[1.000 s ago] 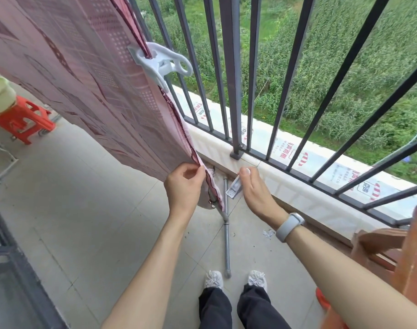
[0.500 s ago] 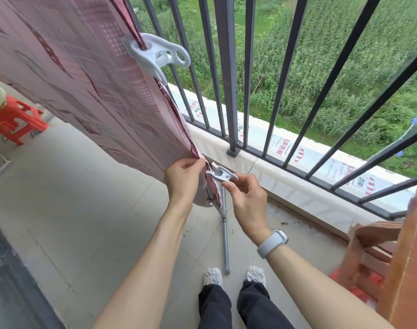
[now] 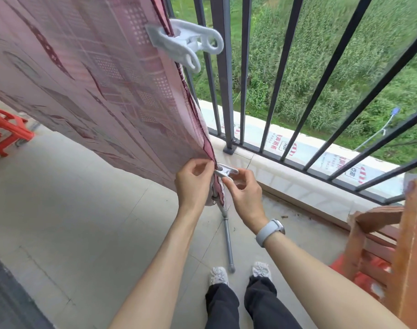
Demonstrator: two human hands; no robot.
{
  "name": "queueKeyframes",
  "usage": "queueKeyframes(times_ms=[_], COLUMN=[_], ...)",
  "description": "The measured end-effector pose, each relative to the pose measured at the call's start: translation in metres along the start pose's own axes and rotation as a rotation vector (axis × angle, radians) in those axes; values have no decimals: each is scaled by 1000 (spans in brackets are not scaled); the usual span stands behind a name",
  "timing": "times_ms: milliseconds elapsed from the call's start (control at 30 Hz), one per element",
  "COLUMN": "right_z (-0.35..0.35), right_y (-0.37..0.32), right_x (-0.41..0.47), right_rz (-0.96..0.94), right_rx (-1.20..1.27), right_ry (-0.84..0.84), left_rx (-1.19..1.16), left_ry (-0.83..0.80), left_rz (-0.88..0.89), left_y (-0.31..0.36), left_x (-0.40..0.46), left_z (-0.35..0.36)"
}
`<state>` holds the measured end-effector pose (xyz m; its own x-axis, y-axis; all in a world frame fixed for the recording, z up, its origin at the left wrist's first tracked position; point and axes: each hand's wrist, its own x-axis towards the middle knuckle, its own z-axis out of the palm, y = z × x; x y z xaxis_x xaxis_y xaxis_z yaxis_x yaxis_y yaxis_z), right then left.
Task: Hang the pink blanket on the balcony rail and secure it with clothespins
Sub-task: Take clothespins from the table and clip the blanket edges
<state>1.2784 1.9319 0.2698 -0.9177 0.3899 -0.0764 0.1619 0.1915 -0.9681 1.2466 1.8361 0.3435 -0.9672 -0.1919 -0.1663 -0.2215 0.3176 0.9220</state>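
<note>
The pink patterned blanket (image 3: 88,86) hangs down across the left half of the view. A large white clothespin (image 3: 186,45) clamps its right edge high up, beside the dark balcony rail bars (image 3: 226,74). My left hand (image 3: 194,181) pinches the blanket's lower right corner. My right hand (image 3: 244,193) grips a smaller white clothespin (image 3: 226,172) whose jaws touch that same edge, right next to my left thumb. Part of this clothespin is hidden by my fingers.
A grey metal pole (image 3: 227,238) lies on the tiled floor between the blanket corner and my shoes. A red plastic stool (image 3: 5,129) stands at far left. Orange-brown wooden furniture (image 3: 392,245) fills the right edge. A low concrete ledge (image 3: 297,184) runs under the rail.
My right hand went from reaching near the floor to holding a small white clothespin, which it has brought up against the blanket's edge. My left hand kept its pinch on the corner.
</note>
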Motion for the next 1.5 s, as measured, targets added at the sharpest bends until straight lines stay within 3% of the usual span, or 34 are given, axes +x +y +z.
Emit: queueKeyframes(times_ms=[200, 300, 533, 867, 1033, 1133, 1367, 1500], right_z=[-12, -30, -108, -250, -329, -352, -358, -354], right_y=[7, 21, 81, 148, 185, 198, 197, 166], right_x=[-19, -50, -166, -353, -406, -416, -427, -416], right_rz=[-132, -85, 244, 739, 1027, 1020, 892, 785], right_rx=[-212, -323, -465, -677, -550, -405, -267, -324], right_ry=[-57, 11, 316, 855, 1028, 997, 972, 1054], left_rx=[195, 361, 648, 782, 1024, 1166, 1191, 985], left_ry=[-21, -158, -766, -1397, -1559, -1571, -1563, -1554], left_rz=[120, 212, 467, 896, 1167, 1260, 1215, 907], left_y=[-38, -71, -106, -114, -143, -161, -162, -144], left_x=[-21, -38, -109, -302, -377, -392, -397, -388], left_z=[-20, -17, 54, 171, 205, 216, 218, 219])
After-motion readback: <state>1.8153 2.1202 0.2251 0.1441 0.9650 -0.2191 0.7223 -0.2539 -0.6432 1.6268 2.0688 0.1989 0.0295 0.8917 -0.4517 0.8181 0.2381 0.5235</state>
